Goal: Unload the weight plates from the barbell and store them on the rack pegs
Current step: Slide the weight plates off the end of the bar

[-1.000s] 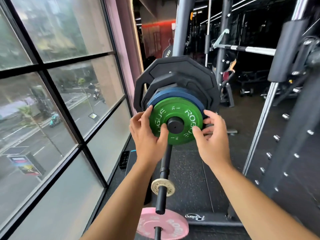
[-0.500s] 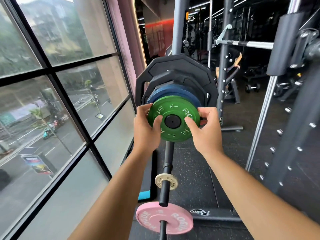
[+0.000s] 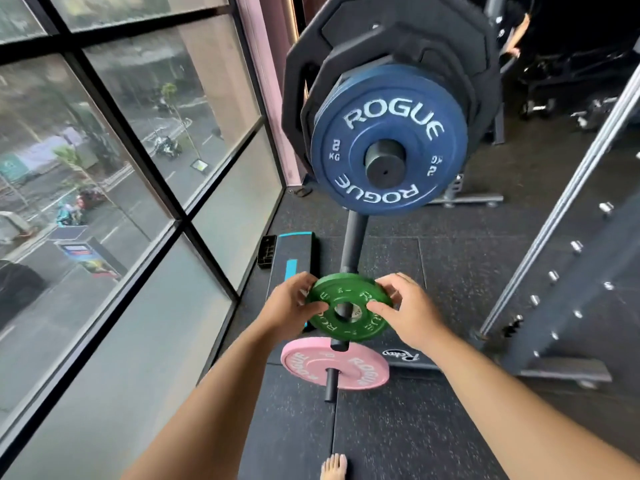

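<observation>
Green plate (image 3: 349, 308) gripped by left hand (image 3: 289, 306) and right hand (image 3: 408, 311), fingers curled round opposite rims. Rack peg (image 3: 351, 244) runs behind it toward the camera, tip just below the rim; likely not threaded yet.

Gym: free-weights corner beside street-facing glass.
Stacked black plates (image 3: 408, 32) + blue plate (image 3: 391, 98) stamped ROGUE, 2 KG; green plate (image 3: 346, 289) & pink plate (image 3: 301, 367) w/ same branding lower down; speckled rubber floor (image 3: 433, 427); dark rack upright (image 3: 588, 271) w/ rows of steel pegs; more equipment (image 3: 571, 64) in dim bkgd; window wall (image 3: 138, 188) looking down on road, scooters.
</observation>
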